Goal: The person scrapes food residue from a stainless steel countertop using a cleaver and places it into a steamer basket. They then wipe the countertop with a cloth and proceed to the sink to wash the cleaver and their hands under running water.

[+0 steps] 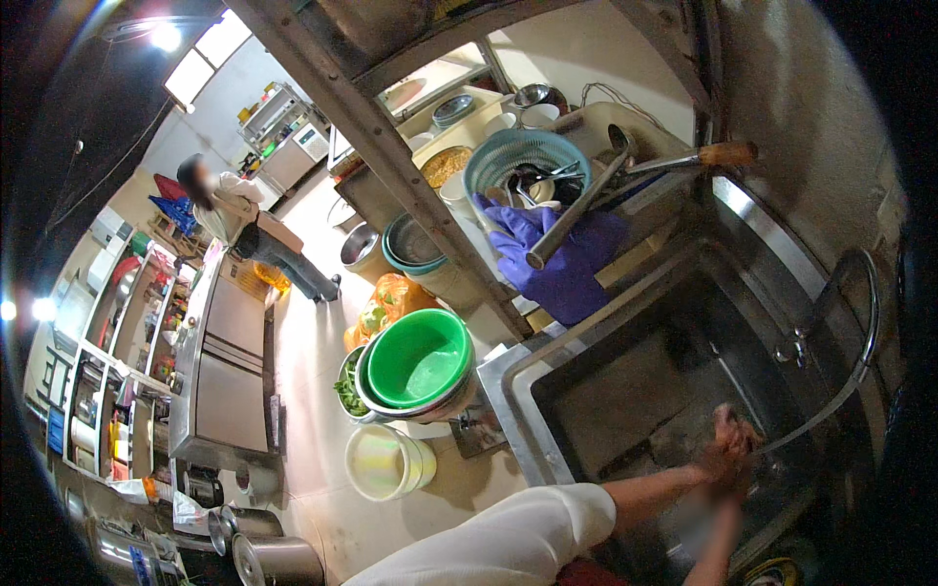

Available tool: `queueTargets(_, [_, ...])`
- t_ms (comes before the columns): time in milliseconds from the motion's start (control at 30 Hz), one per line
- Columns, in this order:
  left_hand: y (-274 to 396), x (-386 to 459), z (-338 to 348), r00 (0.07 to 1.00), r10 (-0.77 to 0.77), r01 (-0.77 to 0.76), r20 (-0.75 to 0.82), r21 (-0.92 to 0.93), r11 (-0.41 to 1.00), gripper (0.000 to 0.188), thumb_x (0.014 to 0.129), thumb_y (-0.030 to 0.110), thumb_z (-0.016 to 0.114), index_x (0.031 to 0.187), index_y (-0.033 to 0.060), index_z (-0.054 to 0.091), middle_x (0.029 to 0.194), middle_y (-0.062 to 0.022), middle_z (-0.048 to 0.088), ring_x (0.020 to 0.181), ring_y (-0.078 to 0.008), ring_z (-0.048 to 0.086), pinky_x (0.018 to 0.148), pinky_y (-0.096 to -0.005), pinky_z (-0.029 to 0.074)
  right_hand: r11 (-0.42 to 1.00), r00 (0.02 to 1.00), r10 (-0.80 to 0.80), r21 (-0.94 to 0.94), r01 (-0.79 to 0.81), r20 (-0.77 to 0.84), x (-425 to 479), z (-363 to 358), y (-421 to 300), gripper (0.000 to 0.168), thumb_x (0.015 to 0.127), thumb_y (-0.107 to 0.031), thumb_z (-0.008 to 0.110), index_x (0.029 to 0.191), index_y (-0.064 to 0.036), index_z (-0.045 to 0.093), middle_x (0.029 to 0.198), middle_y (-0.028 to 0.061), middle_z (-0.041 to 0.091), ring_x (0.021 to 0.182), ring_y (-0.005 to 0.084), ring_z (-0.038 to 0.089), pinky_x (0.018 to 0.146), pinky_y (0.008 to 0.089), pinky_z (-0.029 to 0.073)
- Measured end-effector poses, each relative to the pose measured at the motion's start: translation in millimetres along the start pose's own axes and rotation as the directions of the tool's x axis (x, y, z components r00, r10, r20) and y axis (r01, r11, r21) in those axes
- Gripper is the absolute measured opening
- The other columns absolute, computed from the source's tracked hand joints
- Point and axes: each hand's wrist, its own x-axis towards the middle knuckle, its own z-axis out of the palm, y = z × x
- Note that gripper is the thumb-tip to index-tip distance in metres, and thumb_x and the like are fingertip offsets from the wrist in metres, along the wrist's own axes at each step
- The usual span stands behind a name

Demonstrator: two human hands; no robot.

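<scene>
Over the basin of a metal sink [546, 439], my two hands are pressed together. My left hand [735, 434] lies at the end of the arm in a white sleeve. Against it, partly overlapped, is my right hand [725, 480], with its bare forearm coming from the bottom edge. Fingers of both are blurred and dark, and whether anything is between them cannot be seen. A curved metal faucet [872, 308] stands at the right; a thin pale line, a hose or water stream, runs from its end to my hands.
Purple rubber gloves [546, 264], a metal ladle [579, 212] and a blue plastic colander [484, 165] of utensils lie beyond the sink. Left of it stand a green basin [421, 359] and a white bucket [377, 465]. A person [234, 212] stands farther off near steel counters [231, 395].
</scene>
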Motion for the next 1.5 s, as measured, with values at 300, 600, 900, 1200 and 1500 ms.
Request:
queueTargets(300, [15, -6, -1, 1.000, -0.014, 0.016, 0.027, -0.078, 0.997, 0.028, 0.087, 0.027, 0.042, 0.097, 0.0051, 0.057, 0.097, -0.0102, 0.057, 0.085, -0.0252, 0.054, 0.073, -0.0342, 0.043, 0.988, 0.992, -0.120, -0.088, 0.124, 0.049, 22, -2, -44, 0.047, 0.084, -0.016, 0.049, 0.126, -0.001, 0.033, 0.127, 0.0155, 0.038, 0.114, 0.0272, 0.039, 0.098, 0.0393, 0.030])
queueTargets(600, [-22, 20, -26, 0.749, -0.425, 0.662, 0.508, -0.592, 0.459, 0.040, 0.089, 0.037, 0.036, 0.113, 0.0065, 0.049, 0.109, -0.0119, 0.052, 0.094, -0.0261, 0.050, 0.079, -0.0364, 0.041, 0.998, 0.974, 0.063, -0.026, -0.059, 0.217, -36, 49, -45, 0.046, 0.084, -0.015, 0.050, 0.125, 0.001, 0.035, 0.124, 0.0167, 0.042, 0.114, 0.0275, 0.039, 0.097, 0.0394, 0.030])
queueTargets(900, [-34, 18, -12, 0.985, -0.147, 0.170, -0.087, 0.596, 0.785, 0.040, 0.084, 0.034, 0.046, 0.109, 0.0027, 0.050, 0.108, -0.0179, 0.053, 0.095, -0.0295, 0.053, 0.080, -0.0402, 0.042, 0.857, 0.974, 0.141, -0.470, -0.210, -0.178, 35, 21, -97, 0.037, 0.086, -0.041, 0.044, 0.095, -0.007, 0.057, 0.086, 0.0112, 0.057, 0.078, 0.0268, 0.054, 0.069, 0.0384, 0.043])
queueTargets(1200, [-24, -2, -6, 0.906, -0.416, 0.362, -0.077, -0.367, 0.857, 0.028, 0.086, 0.028, 0.044, 0.092, 0.0030, 0.054, 0.088, -0.0077, 0.053, 0.077, -0.0164, 0.052, 0.060, -0.0308, 0.044, 0.935, 0.923, 0.353, 0.090, -0.342, -0.156, 36, 11, -132, 0.028, 0.081, -0.034, 0.054, 0.087, -0.007, 0.057, 0.090, 0.0137, 0.058, 0.079, 0.0293, 0.054, 0.068, 0.0398, 0.042])
queueTargets(1500, [-103, 35, -73, 0.913, -0.299, 0.406, 0.278, -0.539, 0.738, 0.020, 0.083, 0.023, 0.046, 0.087, 0.0054, 0.055, 0.079, -0.0044, 0.055, 0.070, -0.0180, 0.052, 0.060, -0.0322, 0.044, 0.969, 0.963, -0.003, -0.239, -0.064, -0.270, 6, 46, -144, 0.038, 0.084, -0.040, 0.046, 0.082, -0.004, 0.059, 0.080, 0.0165, 0.060, 0.077, 0.0340, 0.057, 0.067, 0.0379, 0.044])
